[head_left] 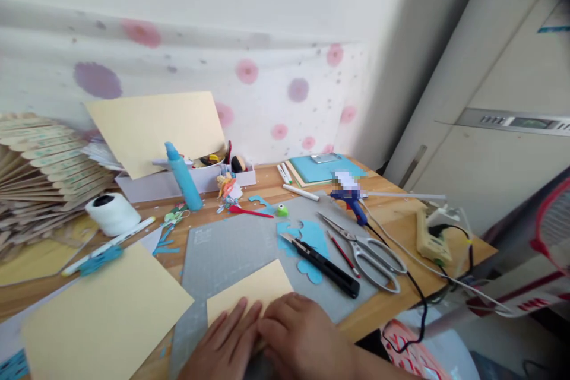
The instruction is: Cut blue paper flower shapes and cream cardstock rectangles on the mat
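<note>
Just beside the left hand (227,335), lying flat-fingered on cream paper (255,286), the right hand (307,332) curls; whether it grips, I can't tell.

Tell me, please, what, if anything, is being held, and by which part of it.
The left grip lies on the near part of a cream sheet, the right grip curled alongside; whether either pinches the sheet is hidden.

Grey mat (231,243), power strip (430,240) on wooden table (266,183)

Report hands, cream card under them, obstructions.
Left hand flat, right hand curled, both on cream card. Card on grey cutting mat. Black utility knife right, not touching.
</note>
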Demonstrator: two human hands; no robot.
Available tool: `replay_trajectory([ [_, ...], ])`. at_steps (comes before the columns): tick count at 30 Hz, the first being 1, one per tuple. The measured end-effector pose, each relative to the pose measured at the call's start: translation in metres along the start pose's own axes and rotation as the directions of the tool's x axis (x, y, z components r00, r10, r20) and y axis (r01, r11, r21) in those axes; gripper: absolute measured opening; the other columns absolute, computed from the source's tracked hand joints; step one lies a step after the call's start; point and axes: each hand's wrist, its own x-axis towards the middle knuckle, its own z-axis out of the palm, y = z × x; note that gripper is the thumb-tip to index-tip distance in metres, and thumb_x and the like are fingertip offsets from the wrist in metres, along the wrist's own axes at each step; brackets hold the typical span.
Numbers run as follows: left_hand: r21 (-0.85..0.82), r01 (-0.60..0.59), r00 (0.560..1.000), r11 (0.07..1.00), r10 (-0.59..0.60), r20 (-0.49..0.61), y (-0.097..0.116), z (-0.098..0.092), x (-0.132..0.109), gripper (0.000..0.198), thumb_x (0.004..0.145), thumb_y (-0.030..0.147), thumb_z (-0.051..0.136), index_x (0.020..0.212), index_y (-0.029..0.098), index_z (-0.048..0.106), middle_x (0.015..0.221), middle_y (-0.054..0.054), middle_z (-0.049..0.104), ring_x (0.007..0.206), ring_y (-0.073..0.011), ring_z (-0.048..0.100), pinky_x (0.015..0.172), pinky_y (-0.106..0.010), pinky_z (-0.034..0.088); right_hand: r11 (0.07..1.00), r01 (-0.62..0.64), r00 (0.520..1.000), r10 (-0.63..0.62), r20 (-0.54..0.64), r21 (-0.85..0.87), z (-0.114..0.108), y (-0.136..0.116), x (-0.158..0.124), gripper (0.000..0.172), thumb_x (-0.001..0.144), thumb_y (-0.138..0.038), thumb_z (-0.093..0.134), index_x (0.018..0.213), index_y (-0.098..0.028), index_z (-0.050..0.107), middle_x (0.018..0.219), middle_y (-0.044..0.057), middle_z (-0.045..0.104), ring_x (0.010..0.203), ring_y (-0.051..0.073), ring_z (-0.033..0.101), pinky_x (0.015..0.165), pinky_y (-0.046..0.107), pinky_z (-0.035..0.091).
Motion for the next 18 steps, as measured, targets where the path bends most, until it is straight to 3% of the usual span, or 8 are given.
replay_trajectory([
  [3,-0.016,-0.024,0.999,1.000,0.023,-0.028,-0.005,0.003,0.001,0.085,0.088,0.030,0.053,0.156,0.020,0.002,0.137,-0.005,0.060,0.116,-0.0241,0.062,0.089,-0.030,0.052,0.999,0.037,0.999,-0.037,-0.006,-0.007,0.015,0.004,-0.010,0.024,0.085,-0.039,0.065,0.092,-0.017,0.062,0.097,0.006,0.071,0.087,0.022,0.068,0.078,0.031,0.055],
  [6,-0.060,-0.080,0.996,0.995,0.077,-0.042,-0.010,0.004,0.001,0.087,0.089,0.043,0.053,0.156,0.021,0.003,0.137,-0.008,0.059,0.116,-0.0258,0.063,0.087,-0.031,0.053,0.997,0.083,0.996,-0.083,-0.024,-0.010,0.021,0.009,-0.017,0.039,0.087,-0.051,0.061,0.101,-0.016,0.061,0.107,0.009,0.071,0.101,0.024,0.067,0.090,0.033,0.053],
  [9,-0.124,-0.040,0.997,0.991,0.048,0.065,-0.007,-0.011,0.002,0.087,0.088,0.049,0.057,0.156,0.028,0.008,0.142,-0.007,0.054,0.124,-0.0265,0.057,0.095,-0.033,0.051,0.994,0.108,0.989,-0.108,-0.102,-0.009,0.025,0.010,-0.024,0.051,0.088,-0.061,0.053,0.113,-0.017,0.059,0.113,0.010,0.070,0.109,0.025,0.065,0.099,0.033,0.050],
  [11,-0.142,0.042,0.989,0.989,-0.022,0.143,-0.001,-0.026,0.003,0.075,0.087,0.046,0.061,0.152,0.032,0.026,0.145,-0.005,0.050,0.130,-0.0263,0.052,0.102,-0.036,0.048,0.993,0.117,0.977,-0.117,-0.180,-0.011,0.029,0.009,-0.027,0.055,0.088,-0.065,0.049,0.115,-0.018,0.059,0.110,0.010,0.071,0.108,0.025,0.066,0.098,0.033,0.051],
  [14,-0.181,0.155,0.960,0.971,-0.105,0.259,0.006,-0.048,0.008,0.058,0.087,0.040,0.064,0.141,0.030,0.047,0.147,-0.006,0.049,0.133,-0.0257,0.048,0.105,-0.040,0.046,0.989,0.141,0.955,-0.147,-0.257,-0.043,0.034,0.009,-0.030,0.059,0.088,-0.068,0.047,0.116,-0.018,0.059,0.108,0.011,0.072,0.106,0.026,0.068,0.094,0.035,0.054],
  [18,-0.210,0.193,0.910,0.958,-0.095,0.403,0.011,-0.068,0.023,0.039,0.088,0.033,0.063,0.126,0.024,0.061,0.144,-0.006,0.052,0.137,-0.0256,0.043,0.108,-0.042,0.043,0.977,0.177,0.942,-0.203,-0.268,-0.119,0.034,0.012,-0.032,0.058,0.086,-0.067,0.050,0.113,-0.017,0.062,0.108,0.012,0.073,0.105,0.028,0.068,0.088,0.035,0.058],
])
